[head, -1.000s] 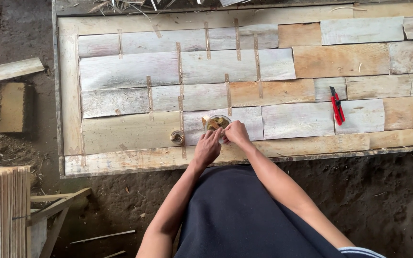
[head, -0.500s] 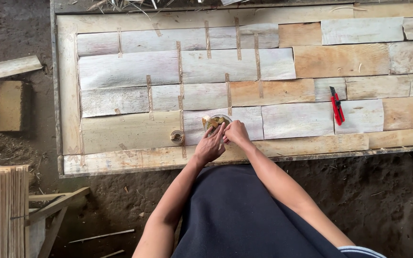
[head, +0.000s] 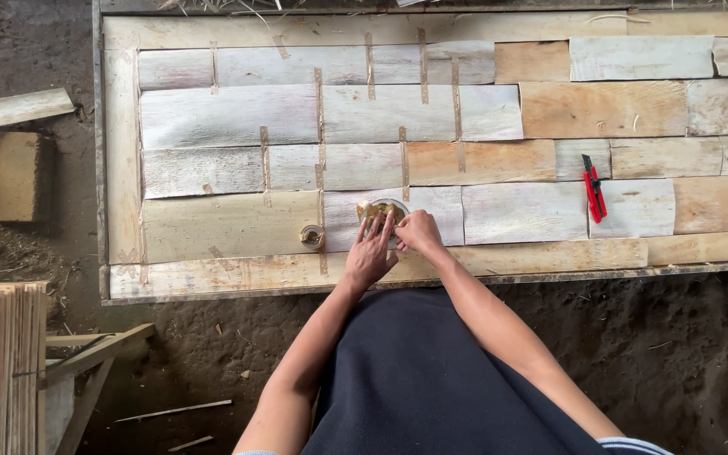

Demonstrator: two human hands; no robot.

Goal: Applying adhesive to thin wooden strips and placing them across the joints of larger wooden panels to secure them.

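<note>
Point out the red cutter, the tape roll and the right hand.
Red cutter point(head: 593, 187), head view, middle of its body.
Tape roll point(head: 311, 236), head view, its top ring.
Right hand point(head: 419, 232), head view, back of the hand.

The person has two bare arms with no sleeves on them; a dark blue cloth covers the lap; a striped bit shows at the bottom.

Long wooden panel point(head: 120, 168) of pale taped strips, red utility knife point(head: 593, 187), tape roll point(head: 311, 236), small round container point(head: 383, 211)
</note>
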